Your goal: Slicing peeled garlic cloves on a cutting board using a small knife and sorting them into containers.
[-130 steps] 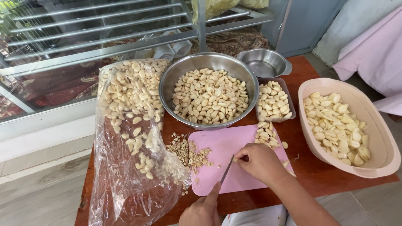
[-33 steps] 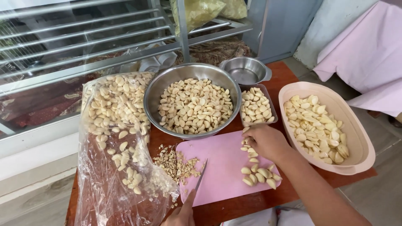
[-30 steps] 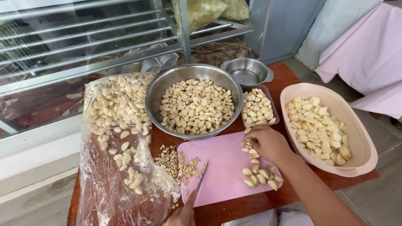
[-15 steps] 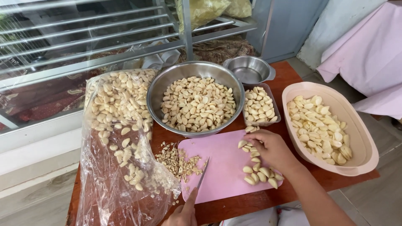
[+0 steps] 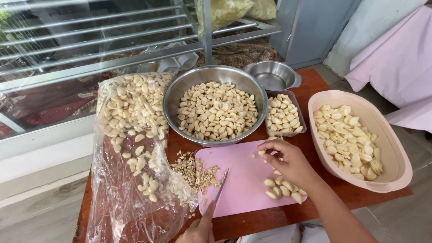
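Right now the right hand hovers over the pink board, its fingers narrowed to a pinch on a single garlic clove near the board's upper edge, while a small heap of cloves lies just beside the wrist. The left hand shows only at the bottom edge, closed around the handle of a knife whose tip rests on the board next to the trimmed scraps. The risk, as I judge it, sits between these two: if the clove is brought under the blade with fingertips extended, a smooth peeled clove could roll and draw the edge toward a finger. The heap lies close to the board's right edge, so a sweep of the forearm could push cloves onto the table. The open bag slumps at the table's left edge and might spill.
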